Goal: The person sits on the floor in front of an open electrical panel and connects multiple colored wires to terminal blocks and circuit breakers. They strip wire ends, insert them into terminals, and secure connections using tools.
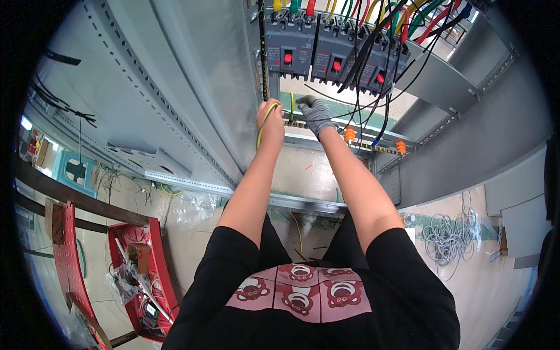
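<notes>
At twelve o'clock, three dark grey moulded circuit breakers (333, 52) carry red switches. Red, green, yellow and black insulated cables (373, 35) fan above them. The right hand (315, 114) wears a grey knitted glove; the bare left hand (269, 116) grips a yellow-green wire (261, 129). Orange insulators (350, 135) dot the rail. At seven o'clock sits a red metal tray (157, 256).

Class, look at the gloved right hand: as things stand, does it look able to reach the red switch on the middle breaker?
Probably yes. The right hand sits just below the middle breaker; only a few loose black cables, mostly further right, hang nearby.
</notes>
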`<state>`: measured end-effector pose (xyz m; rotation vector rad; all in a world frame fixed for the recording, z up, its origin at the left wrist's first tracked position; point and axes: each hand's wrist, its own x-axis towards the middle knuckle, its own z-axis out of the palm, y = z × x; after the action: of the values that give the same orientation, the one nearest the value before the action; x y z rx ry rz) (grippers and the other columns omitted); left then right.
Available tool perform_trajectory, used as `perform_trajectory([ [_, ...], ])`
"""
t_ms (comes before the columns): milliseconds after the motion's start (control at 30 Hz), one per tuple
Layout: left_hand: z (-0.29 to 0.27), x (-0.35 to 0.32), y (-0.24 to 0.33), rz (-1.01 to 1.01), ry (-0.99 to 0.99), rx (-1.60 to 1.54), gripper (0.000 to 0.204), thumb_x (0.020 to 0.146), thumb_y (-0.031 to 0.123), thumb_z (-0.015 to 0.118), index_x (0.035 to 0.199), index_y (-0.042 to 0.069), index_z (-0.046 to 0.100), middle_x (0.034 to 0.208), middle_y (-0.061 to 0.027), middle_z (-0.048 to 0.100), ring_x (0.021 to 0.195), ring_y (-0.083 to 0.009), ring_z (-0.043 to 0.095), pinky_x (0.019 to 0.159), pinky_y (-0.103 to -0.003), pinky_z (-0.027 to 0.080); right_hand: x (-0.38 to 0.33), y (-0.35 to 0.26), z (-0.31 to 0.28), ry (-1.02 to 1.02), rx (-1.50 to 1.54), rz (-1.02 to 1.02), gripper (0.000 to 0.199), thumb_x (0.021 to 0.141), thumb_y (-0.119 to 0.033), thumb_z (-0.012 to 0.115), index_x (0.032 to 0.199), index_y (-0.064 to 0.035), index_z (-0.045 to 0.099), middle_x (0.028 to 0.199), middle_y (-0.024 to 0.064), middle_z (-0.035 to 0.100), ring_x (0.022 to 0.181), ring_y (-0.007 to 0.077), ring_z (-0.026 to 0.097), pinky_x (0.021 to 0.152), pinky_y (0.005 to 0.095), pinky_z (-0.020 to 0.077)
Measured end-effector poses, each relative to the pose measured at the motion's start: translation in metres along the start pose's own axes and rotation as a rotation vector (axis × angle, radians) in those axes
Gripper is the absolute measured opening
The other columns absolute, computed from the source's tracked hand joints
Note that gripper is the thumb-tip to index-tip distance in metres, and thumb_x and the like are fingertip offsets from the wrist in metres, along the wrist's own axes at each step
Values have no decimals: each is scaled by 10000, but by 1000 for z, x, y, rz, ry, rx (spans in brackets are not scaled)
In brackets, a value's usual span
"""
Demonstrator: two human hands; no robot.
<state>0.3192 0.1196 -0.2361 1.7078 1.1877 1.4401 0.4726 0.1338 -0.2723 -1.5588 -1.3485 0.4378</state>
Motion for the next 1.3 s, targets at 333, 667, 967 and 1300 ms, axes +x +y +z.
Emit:
perform_trajectory([
  [333, 31, 27, -30, -50, -72, 36, 86, 820, 117, 594, 866, 53, 630, 808, -138, 657, 761, -293, 635, 698, -384, 483, 29, 1, -3, -510, 308, -7, 306, 817, -129, 646, 1090, 2, 605, 988, 64, 655, 836, 118, 571, 760, 297, 482],
  [667, 13, -25, 0, -243, -186, -174, 491, 834, 39, 580, 1300, -2, 429, 1227, -105, 501, 1044, -199, 547, 886, -312, 441, 14, -14, 1, -263, -212, 40, 306, 841, -190, 612, 1052, 31, 603, 928, 190, 659, 818, 275, 634, 752, 340, 488],
  [967, -26, -103, 27, -41, -257, -190, 232, 878, 24, 526, 1108, 19, 551, 1060, -74, 615, 979, -157, 591, 846, -272, 443, -7, -7, -91, 79, -107, 151, 201, 864, -208, 570, 947, -34, 625, 854, 180, 649, 789, 329, 614, 756, 374, 471],
  [1300, -8, -88, 73, 344, -293, -19, 220, 816, -12, 527, 1027, 27, 577, 1001, -97, 552, 767, -206, 559, 704, -298, 456, -105, -34, -185, 258, -712, 151, 306, 874, -321, 548, 1007, -59, 632, 917, 208, 639, 859, 382, 607, 775, 429, 471],
])
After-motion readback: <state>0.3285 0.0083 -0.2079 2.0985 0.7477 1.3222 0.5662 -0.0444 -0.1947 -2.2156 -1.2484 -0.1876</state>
